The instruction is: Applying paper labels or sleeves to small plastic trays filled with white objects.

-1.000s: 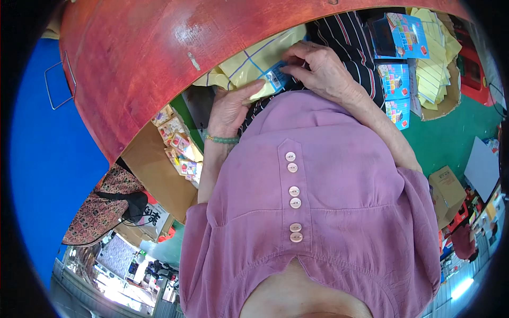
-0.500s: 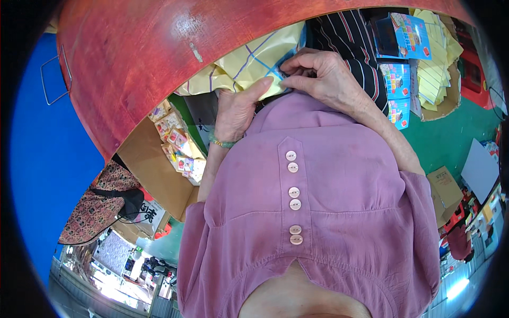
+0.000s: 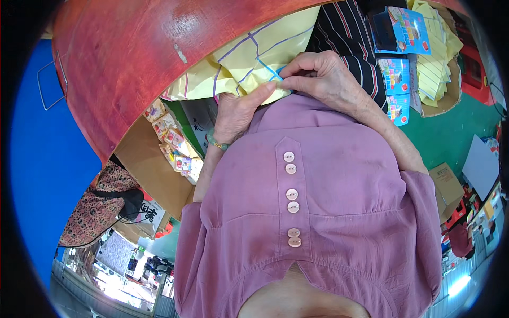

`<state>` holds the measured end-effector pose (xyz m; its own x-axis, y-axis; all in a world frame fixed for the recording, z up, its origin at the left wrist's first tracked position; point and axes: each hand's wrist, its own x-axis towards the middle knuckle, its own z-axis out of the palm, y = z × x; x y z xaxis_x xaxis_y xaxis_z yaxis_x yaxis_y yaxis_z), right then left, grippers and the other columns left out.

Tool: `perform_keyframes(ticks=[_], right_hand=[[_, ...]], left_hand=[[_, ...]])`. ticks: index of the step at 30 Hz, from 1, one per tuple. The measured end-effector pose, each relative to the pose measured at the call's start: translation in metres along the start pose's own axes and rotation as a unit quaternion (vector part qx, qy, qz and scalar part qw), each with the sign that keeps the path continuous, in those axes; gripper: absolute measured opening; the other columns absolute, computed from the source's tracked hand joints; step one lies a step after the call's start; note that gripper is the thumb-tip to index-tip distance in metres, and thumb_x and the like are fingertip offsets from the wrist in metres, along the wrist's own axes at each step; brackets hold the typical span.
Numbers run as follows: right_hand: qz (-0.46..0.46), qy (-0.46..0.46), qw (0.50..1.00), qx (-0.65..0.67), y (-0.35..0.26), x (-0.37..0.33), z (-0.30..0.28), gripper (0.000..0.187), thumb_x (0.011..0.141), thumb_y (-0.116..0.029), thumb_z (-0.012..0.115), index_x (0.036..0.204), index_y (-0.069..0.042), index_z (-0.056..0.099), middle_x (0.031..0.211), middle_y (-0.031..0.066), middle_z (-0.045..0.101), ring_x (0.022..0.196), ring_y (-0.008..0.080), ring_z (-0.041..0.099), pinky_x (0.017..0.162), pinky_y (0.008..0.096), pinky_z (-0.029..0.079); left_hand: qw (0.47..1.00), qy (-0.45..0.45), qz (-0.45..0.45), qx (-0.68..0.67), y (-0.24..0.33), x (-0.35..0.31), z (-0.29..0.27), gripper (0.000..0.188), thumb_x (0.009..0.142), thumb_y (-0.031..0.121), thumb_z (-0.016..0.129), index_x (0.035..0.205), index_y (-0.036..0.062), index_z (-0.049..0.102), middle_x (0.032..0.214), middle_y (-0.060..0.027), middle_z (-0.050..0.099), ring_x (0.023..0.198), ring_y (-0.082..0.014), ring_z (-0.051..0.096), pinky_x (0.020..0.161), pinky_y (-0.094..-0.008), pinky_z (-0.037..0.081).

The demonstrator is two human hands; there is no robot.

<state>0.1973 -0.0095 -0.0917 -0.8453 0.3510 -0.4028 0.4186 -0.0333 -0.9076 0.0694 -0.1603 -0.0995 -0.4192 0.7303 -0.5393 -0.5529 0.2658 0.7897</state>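
A thin yellow sheet [image 3: 233,66] with purple and blue crossing lines lies over my lap, its far part passing beneath the red table's edge. My left hand [image 3: 237,114], a beaded bracelet at its wrist, is closed on the sheet's near edge with the thumb on top. Just to its right, my right hand [image 3: 326,79] pinches the same edge between thumb and fingers, close to a blue line. The fingertips of both hands almost meet. Most of the left fingers are hidden under the sheet.
A red round table [image 3: 127,47] curves overhead. Left stands a cardboard box [image 3: 148,161] of small packets. At right are blue printed boxes [image 3: 395,74] and a carton holding folded yellow sheets [image 3: 432,74]. A patterned cloth [image 3: 87,217] hangs at left.
The yellow sheet has shifted between my hands, and its line pattern lies differently. A blue part at its upper right no longer shows. Both hands stay nearly in place, still pinching.
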Motion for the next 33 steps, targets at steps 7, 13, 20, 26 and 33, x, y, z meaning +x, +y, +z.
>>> perform_keyframes(ticks=[7,13,20,26,33], right_hand=[[-0.027,0.003,0.999,0.029,0.01,-0.003,-0.003,0.01,0.081,-0.009,0.071,0.086,0.0,0.072,0.074,0.002,0.065,0.067,0.0071,0.058,0.064,0.0219,0.047],[0.03,-0.021,0.997,0.073,0.009,-0.004,-0.01,0.01,0.084,-0.009,0.068,0.087,0.0,0.072,0.072,0.0027,0.065,0.066,0.0069,0.058,0.063,0.0221,0.047],[-0.007,0.005,1.0,0.011,0.012,-0.005,-0.009,0.012,0.087,-0.009,0.064,0.091,0.001,0.07,0.071,0.0046,0.064,0.067,0.0084,0.059,0.064,0.023,0.05],[0.012,-0.018,0.995,0.1,0.022,-0.003,-0.014,0.012,0.088,-0.008,0.063,0.091,0.001,0.07,0.072,0.0046,0.064,0.068,0.0087,0.06,0.065,0.0231,0.051],[0.004,-0.019,0.996,0.084,0.022,-0.003,-0.014,0.013,0.088,-0.008,0.062,0.093,0.002,0.069,0.074,0.004,0.065,0.069,0.0078,0.059,0.066,0.0229,0.05]], left_hand=[[1.0,-0.017,-0.013,0.011,0.001,0.0,0.002,0.039,0.082,0.005,0.069,0.119,0.0015,0.054,0.109,-0.0063,0.061,0.096,-0.0144,0.06,0.083,-0.0279,0.05],[0.996,-0.034,-0.038,0.076,-0.001,0.004,-0.002,0.04,0.082,0.006,0.069,0.119,0.0017,0.054,0.11,-0.0065,0.062,0.096,-0.0135,0.06,0.082,-0.0276,0.05],[0.995,-0.037,-0.058,0.067,0.002,0.006,0.005,0.038,0.082,0.004,0.069,0.117,0.0005,0.055,0.108,-0.0064,0.063,0.094,-0.013,0.061,0.081,-0.0274,0.051],[0.997,-0.032,-0.047,0.048,0.001,0.008,0.008,0.037,0.083,0.004,0.068,0.117,0.0,0.055,0.107,-0.0071,0.063,0.093,-0.0136,0.061,0.08,-0.0277,0.052],[0.996,-0.045,-0.051,0.066,0.002,0.01,0.009,0.036,0.083,0.005,0.068,0.116,0.0,0.056,0.107,-0.007,0.063,0.092,-0.0134,0.061,0.079,-0.0275,0.052]])
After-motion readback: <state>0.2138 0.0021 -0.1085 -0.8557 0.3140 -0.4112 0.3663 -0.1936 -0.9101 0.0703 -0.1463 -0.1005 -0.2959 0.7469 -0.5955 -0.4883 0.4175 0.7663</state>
